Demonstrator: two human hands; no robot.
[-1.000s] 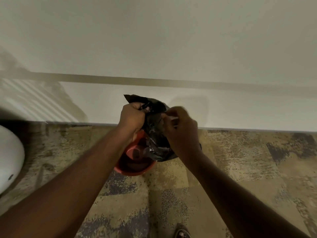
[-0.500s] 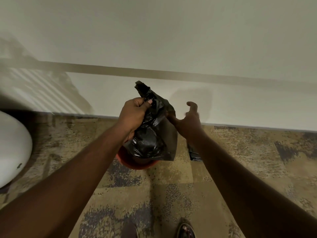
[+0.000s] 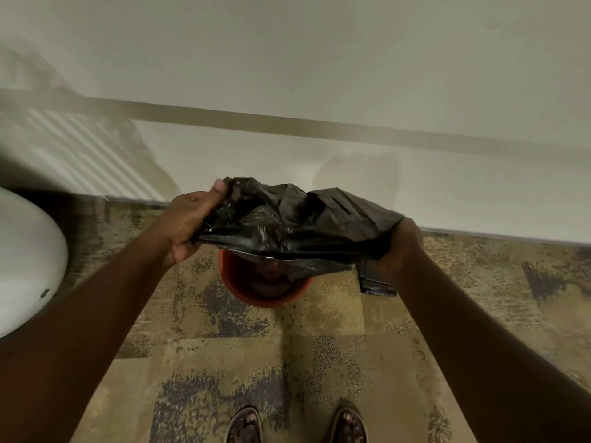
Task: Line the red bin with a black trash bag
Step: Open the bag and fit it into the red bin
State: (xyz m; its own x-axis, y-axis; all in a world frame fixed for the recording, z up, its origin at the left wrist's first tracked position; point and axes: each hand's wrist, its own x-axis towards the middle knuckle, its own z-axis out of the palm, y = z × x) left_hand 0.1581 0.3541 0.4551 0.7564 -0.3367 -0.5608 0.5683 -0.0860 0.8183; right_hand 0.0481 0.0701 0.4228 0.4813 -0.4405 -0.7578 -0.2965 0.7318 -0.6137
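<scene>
Black plastic is stretching between two hands at the centre of the frame, above one red bin.

White rounded object is sitting at the left edge; no writing is showing anywhere. Moving right, the left hand is pinching one end of the black trash bag, thumb on top. The red bin is standing on the patterned carpet just below centre, its mouth partly covered by the bag. The right hand is clenching the bag's other end. One folded dark item is lying beside the bin. Two sandalled feet are showing at the bottom.
</scene>
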